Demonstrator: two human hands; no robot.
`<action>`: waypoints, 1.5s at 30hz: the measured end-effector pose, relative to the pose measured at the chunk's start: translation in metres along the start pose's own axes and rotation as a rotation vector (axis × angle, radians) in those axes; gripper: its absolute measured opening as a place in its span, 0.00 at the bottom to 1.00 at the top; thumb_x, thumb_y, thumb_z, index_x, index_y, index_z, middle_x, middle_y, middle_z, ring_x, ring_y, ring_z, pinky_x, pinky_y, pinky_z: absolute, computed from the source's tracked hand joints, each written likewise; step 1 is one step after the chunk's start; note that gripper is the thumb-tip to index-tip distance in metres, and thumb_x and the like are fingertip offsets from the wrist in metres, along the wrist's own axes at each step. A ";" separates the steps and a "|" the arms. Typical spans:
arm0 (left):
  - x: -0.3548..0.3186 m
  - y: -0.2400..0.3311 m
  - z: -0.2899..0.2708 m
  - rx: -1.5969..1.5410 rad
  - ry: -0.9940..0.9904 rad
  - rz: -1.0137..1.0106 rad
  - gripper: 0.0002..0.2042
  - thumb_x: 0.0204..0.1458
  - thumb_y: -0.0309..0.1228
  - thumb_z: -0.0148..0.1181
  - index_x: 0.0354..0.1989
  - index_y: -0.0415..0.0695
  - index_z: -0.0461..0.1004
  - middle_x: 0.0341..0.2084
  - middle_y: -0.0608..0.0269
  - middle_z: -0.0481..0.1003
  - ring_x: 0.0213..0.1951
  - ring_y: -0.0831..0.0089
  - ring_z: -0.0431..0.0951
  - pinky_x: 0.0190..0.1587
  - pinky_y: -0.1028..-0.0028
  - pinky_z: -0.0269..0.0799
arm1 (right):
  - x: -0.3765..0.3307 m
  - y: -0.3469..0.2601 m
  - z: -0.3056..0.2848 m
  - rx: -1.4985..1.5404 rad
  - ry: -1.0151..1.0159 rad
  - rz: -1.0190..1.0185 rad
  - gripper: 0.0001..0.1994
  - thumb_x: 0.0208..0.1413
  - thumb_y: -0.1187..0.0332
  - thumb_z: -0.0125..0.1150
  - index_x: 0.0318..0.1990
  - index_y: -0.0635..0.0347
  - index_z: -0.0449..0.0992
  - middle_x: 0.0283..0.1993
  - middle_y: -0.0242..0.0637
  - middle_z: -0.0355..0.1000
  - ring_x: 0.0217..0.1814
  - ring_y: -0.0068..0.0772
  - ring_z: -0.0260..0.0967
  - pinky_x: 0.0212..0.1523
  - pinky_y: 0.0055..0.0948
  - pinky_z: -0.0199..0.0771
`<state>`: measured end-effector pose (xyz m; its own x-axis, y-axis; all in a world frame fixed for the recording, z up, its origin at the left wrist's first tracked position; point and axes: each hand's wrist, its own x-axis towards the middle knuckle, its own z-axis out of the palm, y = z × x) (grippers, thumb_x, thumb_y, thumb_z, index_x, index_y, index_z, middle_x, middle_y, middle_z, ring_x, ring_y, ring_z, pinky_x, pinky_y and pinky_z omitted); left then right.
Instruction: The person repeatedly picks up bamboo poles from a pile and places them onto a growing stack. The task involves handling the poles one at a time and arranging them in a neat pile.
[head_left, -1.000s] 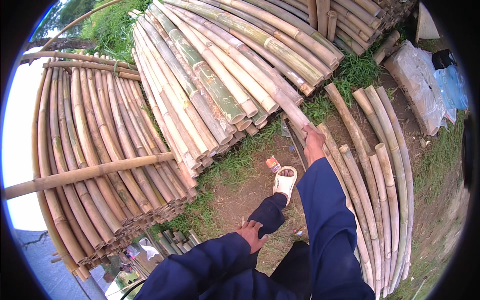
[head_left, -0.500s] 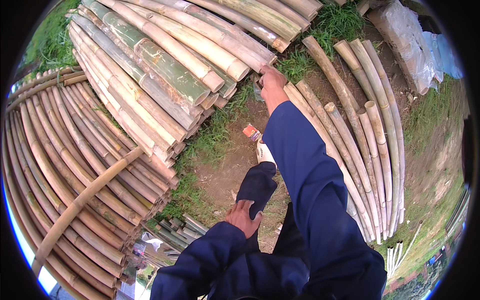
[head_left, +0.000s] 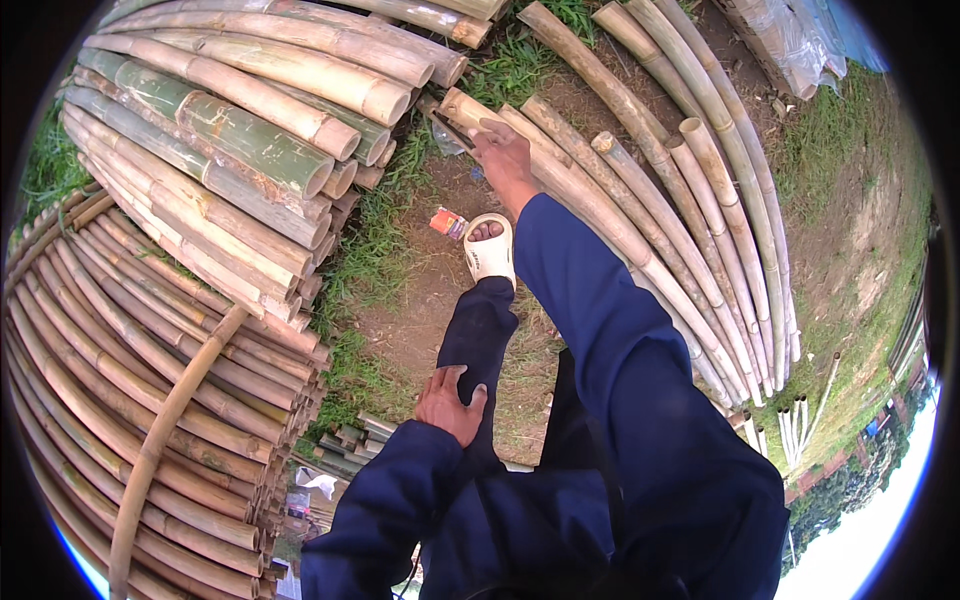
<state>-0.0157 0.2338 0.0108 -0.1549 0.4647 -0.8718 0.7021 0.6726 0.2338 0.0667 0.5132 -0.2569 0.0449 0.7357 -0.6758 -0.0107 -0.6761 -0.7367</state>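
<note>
Right hand (head_left: 505, 160) reaches forward at the end of a dark blue sleeve and closes over the cut end of a long pale tan bamboo pole (head_left: 600, 215), fingers curled on its top near the open tip. That pole lies on the bare dirt at the near edge of a row of similar dry bamboo poles (head_left: 730, 190) running away to the right, touching its neighbour. It looks stiff and long, probably heavy for one hand and inclined to swing at the far end, with a smooth, dusty skin that could slip; a grip just behind a raised node ring, clear of the sharp cut rim, seems safest. Largest of all, a stacked pile of thick green and tan bamboo culms (head_left: 230, 140) fills the upper left, hollow ends facing the person. Below it lies a bundle of thinner brown bamboo canes (head_left: 120, 400), crossed by one loose pole. Left hand (head_left: 448, 402) rests flat and relaxed on the knee of dark trousers, holding nothing. A white rubber slide sandal (head_left: 490, 250) sits on the forward foot, beside a small orange wrapper (head_left: 448, 222) on patchy grass.
</note>
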 end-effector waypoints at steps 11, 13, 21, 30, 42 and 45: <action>-0.027 0.024 0.048 0.215 -0.015 0.096 0.22 0.56 0.40 0.65 0.57 0.44 0.73 0.56 0.54 0.74 0.60 0.50 0.72 0.64 0.55 0.67 | -0.124 0.145 -0.328 -1.327 0.494 -0.190 0.37 0.53 0.57 0.73 0.69 0.51 0.64 0.66 0.45 0.65 0.71 0.48 0.61 0.68 0.54 0.59; -0.034 0.026 0.061 0.256 -0.006 0.102 0.22 0.56 0.40 0.65 0.57 0.44 0.73 0.56 0.55 0.74 0.60 0.50 0.72 0.64 0.54 0.67 | -0.123 0.158 -0.356 -1.447 0.383 -0.250 0.36 0.53 0.55 0.74 0.68 0.51 0.65 0.64 0.43 0.67 0.69 0.45 0.63 0.69 0.53 0.58; -0.045 0.033 0.083 0.332 0.033 0.062 0.24 0.56 0.45 0.64 0.58 0.45 0.74 0.57 0.56 0.74 0.61 0.52 0.72 0.66 0.55 0.65 | -0.091 0.149 -0.392 -1.569 0.005 -0.302 0.35 0.44 0.55 0.79 0.57 0.55 0.66 0.51 0.40 0.76 0.57 0.45 0.73 0.64 0.47 0.63; -0.040 0.037 0.059 0.244 -0.023 0.002 0.26 0.58 0.47 0.61 0.61 0.44 0.72 0.58 0.51 0.74 0.63 0.49 0.71 0.67 0.54 0.64 | -0.147 0.067 -0.366 -1.250 -0.066 -0.541 0.32 0.37 0.59 0.79 0.51 0.57 0.72 0.46 0.44 0.74 0.51 0.52 0.72 0.57 0.48 0.68; -0.032 0.007 0.043 0.106 0.007 -0.044 0.26 0.57 0.46 0.63 0.60 0.43 0.72 0.57 0.52 0.73 0.62 0.50 0.71 0.66 0.54 0.65 | -0.030 -0.143 0.087 -0.765 0.003 -0.867 0.50 0.52 0.48 0.74 0.77 0.58 0.52 0.70 0.65 0.63 0.76 0.57 0.58 0.77 0.61 0.46; -0.029 0.007 0.050 0.116 0.025 -0.006 0.26 0.56 0.45 0.63 0.59 0.42 0.73 0.57 0.53 0.73 0.61 0.51 0.72 0.66 0.54 0.65 | -0.085 -0.142 0.098 -0.464 -0.207 -0.887 0.44 0.57 0.51 0.70 0.76 0.59 0.56 0.72 0.64 0.60 0.78 0.57 0.54 0.78 0.58 0.46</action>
<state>0.0289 0.1962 0.0159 -0.1759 0.4761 -0.8616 0.7763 0.6053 0.1759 -0.0330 0.5508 -0.0974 -0.3252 0.9418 0.0855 0.3324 0.1985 -0.9220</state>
